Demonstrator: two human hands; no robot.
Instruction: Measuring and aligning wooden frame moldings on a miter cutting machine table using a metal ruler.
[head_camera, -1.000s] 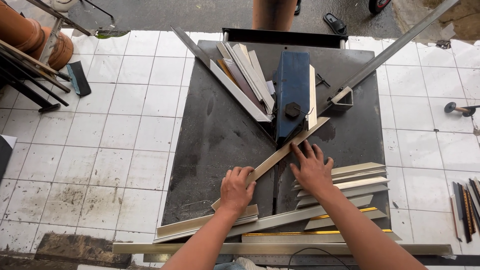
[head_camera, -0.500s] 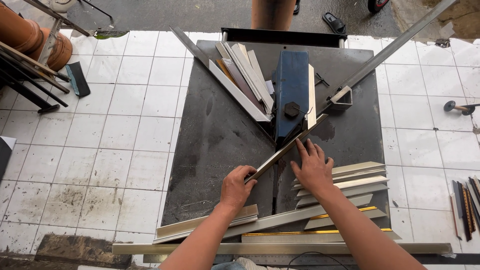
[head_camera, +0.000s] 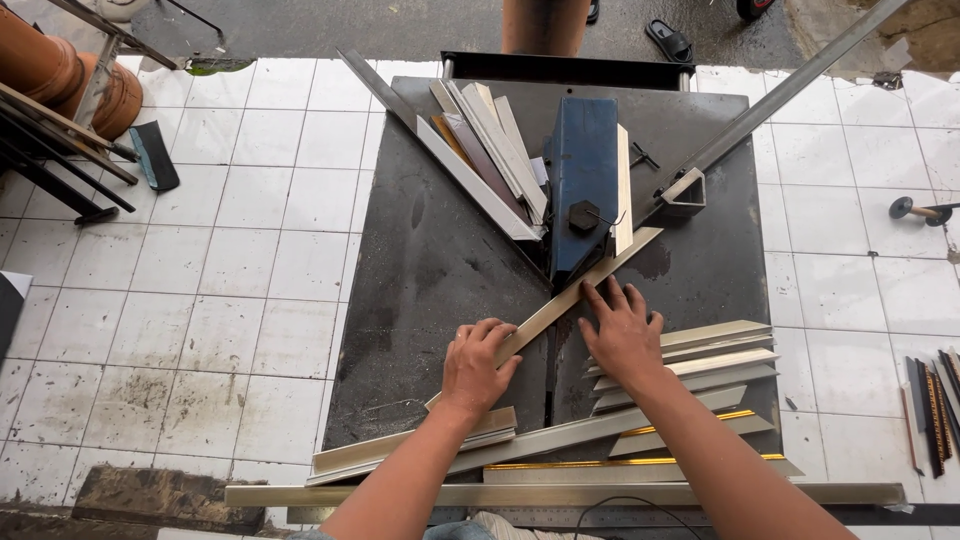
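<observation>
Currently, your inventory, largest first: dark worktop (head_camera: 420, 250) on white tiles; blue saw housing (head_camera: 583, 180) at its middle; cut strips (head_camera: 690, 370) stacked at the near right, more fanned at the far left. One pale strip (head_camera: 570, 297) lies diagonally, its far end beside the housing. Your left hand (head_camera: 478, 368) curls around its near part; your right hand (head_camera: 622, 332) presses flat just beside it, fingers spread.

My left hand (head_camera: 478, 368) hides the near stretch of the angled strip (head_camera: 570, 295), the saw blade stays out of sight under its blue housing (head_camera: 582, 175), and the top edge crops someone's legs (head_camera: 545, 25).
</observation>
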